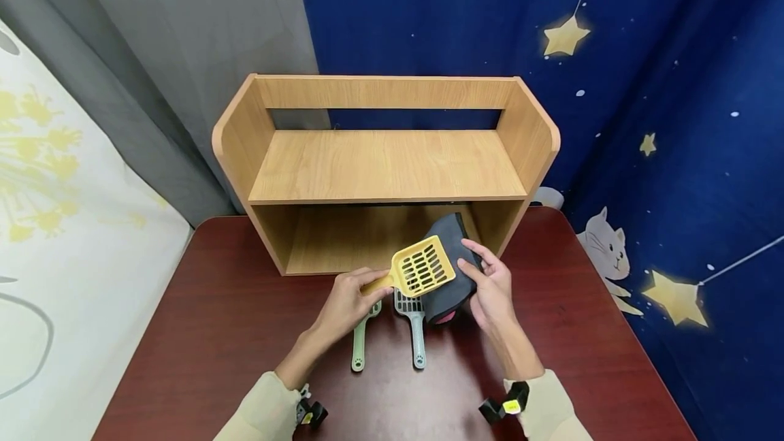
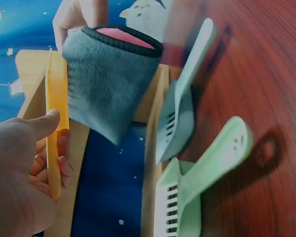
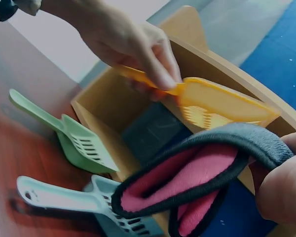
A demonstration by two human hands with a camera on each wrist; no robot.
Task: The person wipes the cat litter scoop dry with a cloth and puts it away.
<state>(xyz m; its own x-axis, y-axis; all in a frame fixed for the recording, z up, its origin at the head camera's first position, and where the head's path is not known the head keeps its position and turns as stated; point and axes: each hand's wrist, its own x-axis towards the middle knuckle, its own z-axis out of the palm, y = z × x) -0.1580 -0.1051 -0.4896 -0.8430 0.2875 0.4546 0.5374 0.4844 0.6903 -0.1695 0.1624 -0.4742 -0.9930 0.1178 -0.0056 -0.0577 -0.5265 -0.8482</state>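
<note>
In the head view my left hand (image 1: 349, 299) pinches the handle of a yellow litter scoop (image 1: 424, 265), its slotted pan turned toward the right. My right hand (image 1: 495, 295) grips a folded dark grey cloth (image 2: 111, 81) by its right edge, thumb on top. Pink lining and black edging show at the cloth's fold in the right wrist view. In the head view the scoop's pan overlaps the cloth; whether they touch I cannot tell. Below them on the table lie a green litter scoop (image 1: 358, 346) and a pale blue one (image 1: 418, 340), handles toward me.
A two-tier wooden shelf (image 1: 392, 165) stands at the back of the dark red table (image 1: 245, 332), just behind the hands. Beyond it hang a grey curtain (image 1: 202, 33) and a blue star-patterned curtain (image 1: 441, 19).
</note>
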